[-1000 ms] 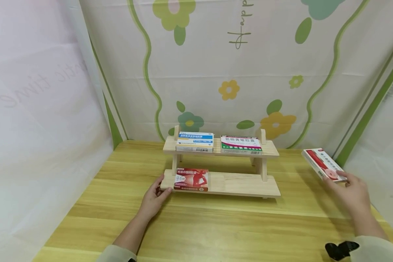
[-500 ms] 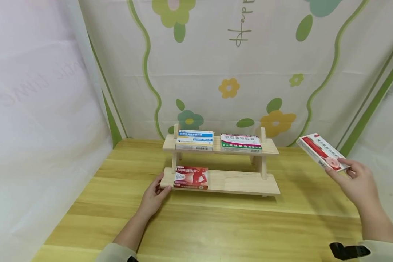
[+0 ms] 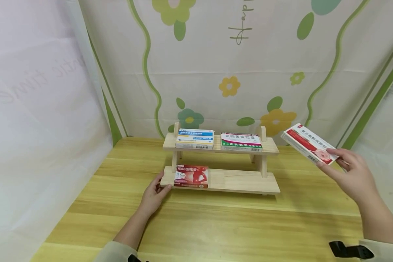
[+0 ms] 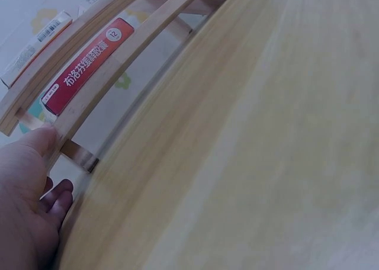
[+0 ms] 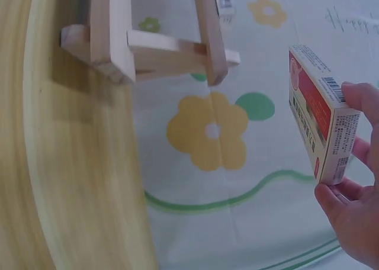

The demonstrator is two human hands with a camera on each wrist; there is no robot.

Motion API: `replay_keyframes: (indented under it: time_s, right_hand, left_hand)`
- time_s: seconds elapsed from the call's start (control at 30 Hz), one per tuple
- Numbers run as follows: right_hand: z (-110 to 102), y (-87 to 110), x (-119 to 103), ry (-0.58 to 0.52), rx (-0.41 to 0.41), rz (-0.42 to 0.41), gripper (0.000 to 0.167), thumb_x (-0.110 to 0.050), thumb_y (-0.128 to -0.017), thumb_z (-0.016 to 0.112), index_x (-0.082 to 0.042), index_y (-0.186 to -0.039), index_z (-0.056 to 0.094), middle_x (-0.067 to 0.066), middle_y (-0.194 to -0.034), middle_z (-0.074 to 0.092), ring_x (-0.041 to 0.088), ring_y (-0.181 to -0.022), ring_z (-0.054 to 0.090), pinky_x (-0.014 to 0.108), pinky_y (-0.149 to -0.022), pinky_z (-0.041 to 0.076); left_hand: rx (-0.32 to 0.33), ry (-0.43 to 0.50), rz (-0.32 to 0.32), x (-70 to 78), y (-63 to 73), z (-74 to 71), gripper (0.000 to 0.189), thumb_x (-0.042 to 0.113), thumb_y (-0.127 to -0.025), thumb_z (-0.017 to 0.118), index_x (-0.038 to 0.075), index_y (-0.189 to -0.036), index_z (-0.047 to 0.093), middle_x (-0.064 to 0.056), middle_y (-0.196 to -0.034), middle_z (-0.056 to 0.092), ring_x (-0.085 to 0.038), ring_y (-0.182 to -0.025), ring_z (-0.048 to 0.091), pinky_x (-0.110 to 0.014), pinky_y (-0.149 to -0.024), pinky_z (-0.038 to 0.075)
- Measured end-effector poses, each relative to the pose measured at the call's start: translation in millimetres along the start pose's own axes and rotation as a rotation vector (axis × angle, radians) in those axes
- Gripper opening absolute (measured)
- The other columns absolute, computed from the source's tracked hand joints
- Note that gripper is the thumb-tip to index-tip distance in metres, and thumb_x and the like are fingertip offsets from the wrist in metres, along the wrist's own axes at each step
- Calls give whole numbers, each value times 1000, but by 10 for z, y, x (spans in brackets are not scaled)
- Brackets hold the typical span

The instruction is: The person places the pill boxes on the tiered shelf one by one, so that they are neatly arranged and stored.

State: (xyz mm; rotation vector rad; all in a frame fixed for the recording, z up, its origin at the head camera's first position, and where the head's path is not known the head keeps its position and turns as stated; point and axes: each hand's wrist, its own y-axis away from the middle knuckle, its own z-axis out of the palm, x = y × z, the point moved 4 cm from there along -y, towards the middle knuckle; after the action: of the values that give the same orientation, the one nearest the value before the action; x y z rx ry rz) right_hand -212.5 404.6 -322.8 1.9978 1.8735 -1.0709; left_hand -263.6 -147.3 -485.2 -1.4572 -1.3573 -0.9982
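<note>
A two-tier wooden rack point(image 3: 242, 182) stands on the table. My left hand point(image 3: 152, 196) grips the left end of its lower shelf, thumb on top in the left wrist view. Beside that thumb lies a red medicine box point(image 3: 191, 177). On the upper shelf sit a blue-and-white medicine box point(image 3: 195, 139) and a white, green and purple medicine box point(image 3: 241, 142). To the right of the rack, my right hand point(image 3: 355, 174) pinches a white-and-red medicine box point(image 3: 309, 143) by one end, raised above the table and tilted. The right wrist view shows this box point(image 5: 323, 113) between thumb and fingers.
The wooden table point(image 3: 216, 229) extends in front of the rack and to both sides. Behind it hangs a white cloth point(image 3: 196, 72) printed with flowers, and more cloth point(image 3: 39, 127) closes in the left side. Bare shelf lies right of the red box.
My right hand has lifted the white-and-red medicine box and brought it leftward, nearer the rack. The left hand keeps its grip on the lower shelf, and the rack stays in place.
</note>
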Motion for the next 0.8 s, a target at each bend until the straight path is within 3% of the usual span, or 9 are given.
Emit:
replay_keyframes:
  time_s: [0.1,0.17,0.23,0.27,0.37,0.5,0.63,0.7,0.8]
  right_hand:
    - [30,24,-120,-34,-25,-39,63,-31,-91,70,5,-139,48,29,-151,25,-9,-112,39,-6,-73,33]
    - [59,37,-194,-47,-49,-49,63,-29,-91,71,5,-138,47,28,-151,26,-19,-102,34,-5,-72,35]
    - [91,47,-264,-56,-67,-59,62,-28,-91,71,5,-139,47,28,-149,27,-18,-102,36,-4,-72,37]
    - [107,50,-297,-51,-73,-61,62,-28,-91,71,4,-139,48,26,-148,28,-17,-102,38,-3,-71,38]
    - [171,55,-395,-45,-103,-76,62,-28,-91,71,1,-140,48,24,-148,29,8,-119,52,-1,-70,38]
    - [282,79,-515,-53,-158,-101,61,-29,-91,71,-1,-141,48,22,-150,28,53,-125,42,1,-70,37]
    - [418,113,-623,-80,-210,-137,60,-28,-90,73,-2,-139,50,20,-151,30,54,-127,41,9,-79,41]
    - [500,129,-673,-96,-244,-148,60,-28,-89,73,-3,-139,51,19,-151,30,54,-129,41,27,-89,48]
    - [626,153,-735,-117,-291,-156,59,-30,-88,74,-5,-137,53,18,-152,31,53,-131,40,53,-95,45]
  left_hand:
    - [2,4,-3,4,1,-1,68,20,-95,65,8,-153,31,-23,-153,38,-33,-131,49,-40,-107,42]
    - [2,4,-3,3,3,-2,69,20,-95,66,8,-153,31,-23,-153,38,-33,-131,49,-40,-107,42]
    - [2,0,-3,3,2,-2,69,21,-95,66,8,-153,31,-23,-153,38,-33,-130,50,-39,-107,42]
    - [3,-5,-2,3,2,-3,69,21,-95,66,8,-153,31,-23,-153,38,-33,-130,50,-39,-107,42]
    - [3,-16,1,5,5,-5,68,21,-95,65,8,-153,31,-23,-153,39,-33,-130,50,-39,-107,42]
    - [1,-12,4,15,12,-7,68,21,-96,65,8,-153,32,-23,-152,39,-33,-130,50,-39,-107,42]
    - [-2,-17,6,18,14,-5,69,21,-95,65,7,-153,31,-24,-152,38,-34,-130,50,-38,-107,43]
    - [-4,-16,6,17,18,-5,69,21,-95,65,7,-153,30,-24,-153,37,-35,-131,49,-40,-108,42]
    - [-7,-1,0,29,25,-2,68,21,-96,65,8,-153,30,-23,-154,36,-34,-132,48,-43,-109,40]
